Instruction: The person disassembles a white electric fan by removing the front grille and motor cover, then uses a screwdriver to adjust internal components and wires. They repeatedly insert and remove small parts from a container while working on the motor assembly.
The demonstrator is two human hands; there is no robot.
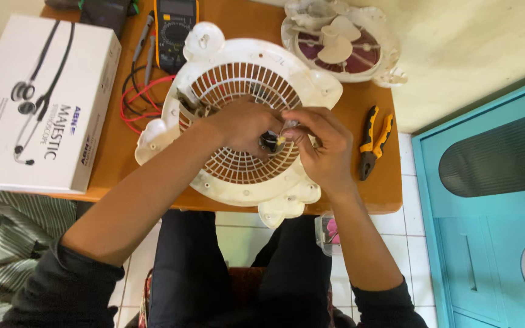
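both hands at frame centre: left hand and right hand pinched together on a small metal part at the hub of the white fan grille on the bench; pliers right.

One view only, riding on my head and looking almost straight down past my chest, close enough that my forearms fill the lower half and my lap and the tiled floor show beneath the table edge. My left hand and right hand meet dead centre over the white fan grille, so that's where the lens is aimed. Beyond my fingers the frame reaches the table's far edge, left of my left hand it takes in a white box, and right of my right hand it runs past the pliers to a teal cabinet.
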